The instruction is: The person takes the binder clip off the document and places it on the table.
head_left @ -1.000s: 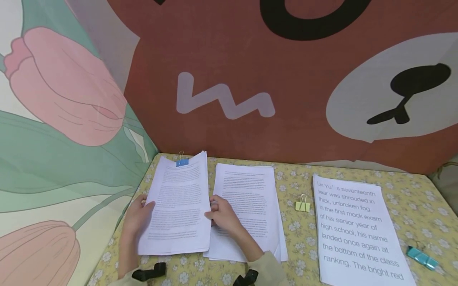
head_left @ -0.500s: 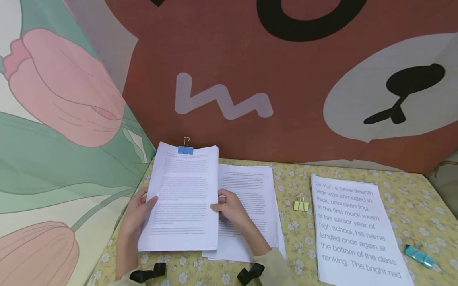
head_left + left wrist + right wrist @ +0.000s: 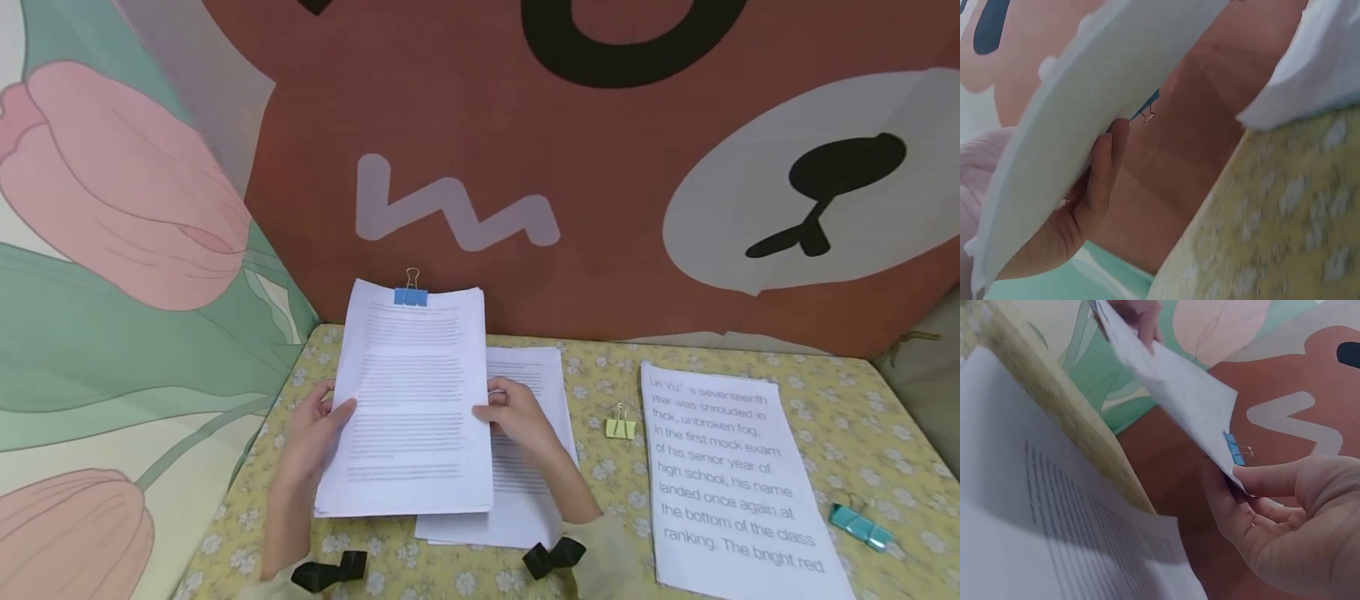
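Note:
A stack of printed paper (image 3: 412,400) is held up off the table, tilted toward me, with a blue binder clip (image 3: 411,297) on the middle of its top edge. My left hand (image 3: 309,433) pinches the left edge, thumb on the front and fingers behind. On the right edge my right hand (image 3: 521,421) pinches it the same way. In the left wrist view the fingers (image 3: 1102,165) press the stack's back. The right wrist view shows the clip's wire handles folded out from the paper. A second printed stack (image 3: 525,500) lies below, partly covered by the held one.
A yellow binder clip (image 3: 620,427) stands on the flowered tablecloth (image 3: 600,517). Right of it lies a stack with large print (image 3: 735,483), and a teal binder clip (image 3: 861,527) beyond. A brown patterned backdrop (image 3: 480,283) rises behind the table.
Both hands have lifted the clipped stack upward and to the right, off the table. It now faces me more squarely and covers more of the second stack. The view has shifted slightly.

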Demonstrator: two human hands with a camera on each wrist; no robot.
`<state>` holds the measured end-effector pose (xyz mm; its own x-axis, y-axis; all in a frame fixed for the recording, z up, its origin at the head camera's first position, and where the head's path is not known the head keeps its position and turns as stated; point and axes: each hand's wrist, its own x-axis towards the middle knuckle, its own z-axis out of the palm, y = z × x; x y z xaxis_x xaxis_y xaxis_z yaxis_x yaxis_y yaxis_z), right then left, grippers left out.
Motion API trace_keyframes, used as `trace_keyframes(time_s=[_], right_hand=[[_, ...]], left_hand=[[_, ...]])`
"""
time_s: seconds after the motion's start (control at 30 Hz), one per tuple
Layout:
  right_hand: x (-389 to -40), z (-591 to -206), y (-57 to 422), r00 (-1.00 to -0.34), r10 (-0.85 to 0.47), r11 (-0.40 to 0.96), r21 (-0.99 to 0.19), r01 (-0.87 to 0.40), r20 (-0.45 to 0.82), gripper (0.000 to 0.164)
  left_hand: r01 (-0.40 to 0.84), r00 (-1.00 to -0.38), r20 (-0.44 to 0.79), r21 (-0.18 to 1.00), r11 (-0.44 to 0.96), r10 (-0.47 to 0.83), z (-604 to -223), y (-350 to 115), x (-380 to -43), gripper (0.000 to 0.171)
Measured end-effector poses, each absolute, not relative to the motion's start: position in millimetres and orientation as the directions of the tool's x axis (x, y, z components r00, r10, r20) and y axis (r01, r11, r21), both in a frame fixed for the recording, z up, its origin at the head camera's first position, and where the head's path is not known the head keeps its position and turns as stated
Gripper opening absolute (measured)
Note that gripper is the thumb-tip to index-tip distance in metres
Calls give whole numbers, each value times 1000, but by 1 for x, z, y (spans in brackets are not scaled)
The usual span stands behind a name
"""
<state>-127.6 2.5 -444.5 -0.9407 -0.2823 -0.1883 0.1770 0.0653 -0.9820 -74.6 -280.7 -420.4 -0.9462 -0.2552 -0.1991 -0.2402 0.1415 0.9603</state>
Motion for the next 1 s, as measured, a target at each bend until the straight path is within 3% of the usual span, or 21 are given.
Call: trace_keyframes(time_s=[0.5,0.7,1.0], right_hand=[[-135,-434,73,-955,-225,138,-977,163,-191,27],[-139,-431,111,-968,-184,109,-982,154,-172,38],[-136,-428,155,-984,-112,138,-982,126,-142,39]], left_hand=[[-167,-983,-156,979,116,-99,-414,-222,-75,21],[-141,-989,-145,985,96,40,-413,-194,-74,24],[-143,-946,-160,987,79,282,-417,-162,-81,37]])
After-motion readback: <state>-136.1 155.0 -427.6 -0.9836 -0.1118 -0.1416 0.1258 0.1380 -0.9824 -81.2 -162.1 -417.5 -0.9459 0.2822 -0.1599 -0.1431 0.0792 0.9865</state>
